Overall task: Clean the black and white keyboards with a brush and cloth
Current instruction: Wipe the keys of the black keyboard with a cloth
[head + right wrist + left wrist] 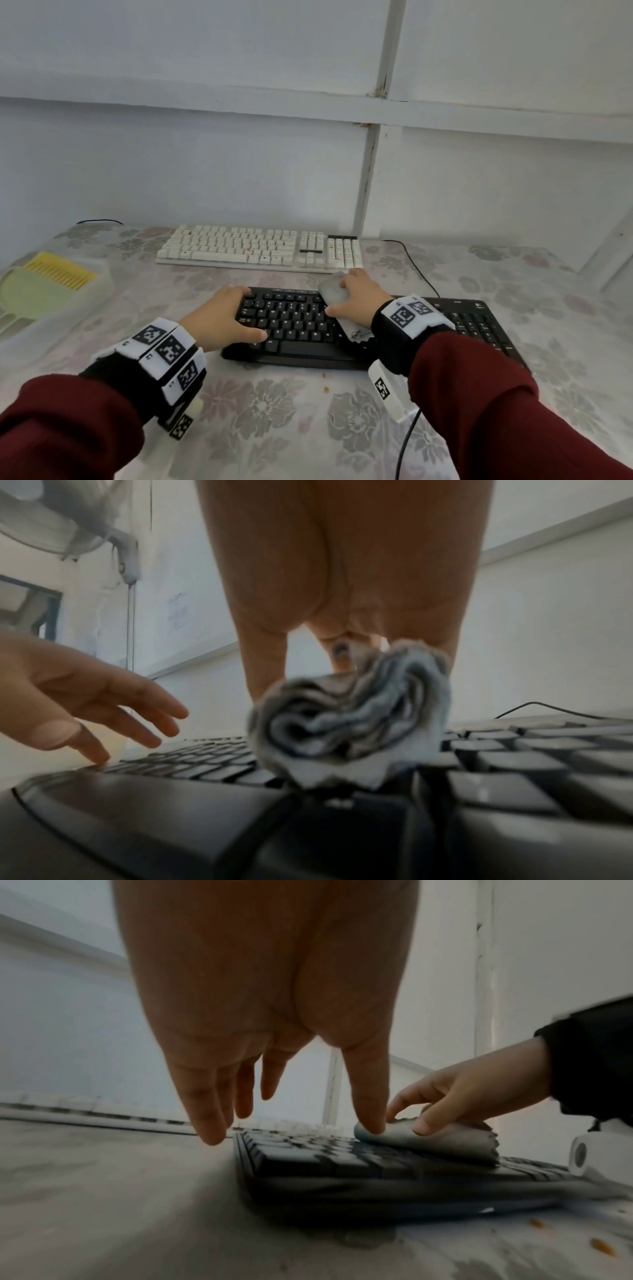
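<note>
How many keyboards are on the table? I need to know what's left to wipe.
2. The black keyboard lies nearest, under both hands; the white keyboard lies behind it, near the wall. No others show.

**Table with the floral cover and what's sitting on it**

The table (pixel 274 428) has a pale flower-print cover. The black keyboard (pixel 308 349) lies near the front, the white keyboard (pixel 260 248) sits behind it by the wall, apart from it. Far left there's a light green plastic tray thing (pixel 30 298) with a yellow comb-like piece (pixel 61 272) on it. A few orange crumbs (pixel 325 389) are just in front of the black keyboard, and a black cable (pixel 421 270) runs off to the right.
</note>
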A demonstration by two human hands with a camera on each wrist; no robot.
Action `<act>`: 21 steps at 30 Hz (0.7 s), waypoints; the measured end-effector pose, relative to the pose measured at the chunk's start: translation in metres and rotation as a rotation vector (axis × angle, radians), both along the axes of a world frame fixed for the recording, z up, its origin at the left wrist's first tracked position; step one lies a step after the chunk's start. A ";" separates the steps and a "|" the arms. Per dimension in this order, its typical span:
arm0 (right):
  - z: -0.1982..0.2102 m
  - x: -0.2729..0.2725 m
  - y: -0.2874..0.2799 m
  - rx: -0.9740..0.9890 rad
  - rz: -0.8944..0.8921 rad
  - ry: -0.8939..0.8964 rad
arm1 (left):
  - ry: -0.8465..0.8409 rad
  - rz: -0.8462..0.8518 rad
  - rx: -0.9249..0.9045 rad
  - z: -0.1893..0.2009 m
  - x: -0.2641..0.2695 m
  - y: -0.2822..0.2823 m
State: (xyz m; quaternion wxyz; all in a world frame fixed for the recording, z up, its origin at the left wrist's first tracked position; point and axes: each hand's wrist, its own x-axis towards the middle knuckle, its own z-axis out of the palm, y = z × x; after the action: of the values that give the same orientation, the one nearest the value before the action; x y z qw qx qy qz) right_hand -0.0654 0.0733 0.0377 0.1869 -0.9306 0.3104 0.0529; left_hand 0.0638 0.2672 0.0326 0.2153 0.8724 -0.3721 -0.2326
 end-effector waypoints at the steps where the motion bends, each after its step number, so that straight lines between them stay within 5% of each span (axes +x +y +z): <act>1: -0.002 0.001 0.000 -0.018 0.030 0.017 | 0.009 0.007 0.009 0.000 -0.001 -0.001; 8: 0.002 0.010 -0.004 -0.163 0.183 0.203 | 0.064 -0.006 0.072 -0.009 0.003 -0.001; 14: 0.014 0.039 -0.004 0.011 0.181 0.016 | 0.094 -0.078 0.126 -0.011 0.012 -0.003; 21: 0.006 0.095 0.023 0.052 0.348 0.075 | 0.122 -0.105 0.139 -0.011 0.019 -0.003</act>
State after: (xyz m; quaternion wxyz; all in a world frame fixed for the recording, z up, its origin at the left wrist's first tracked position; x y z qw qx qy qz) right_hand 0.0297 0.0964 0.0441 0.1871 -0.9625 0.1497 0.1271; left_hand 0.0827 0.2641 0.0216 0.1642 0.8488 -0.3862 -0.3216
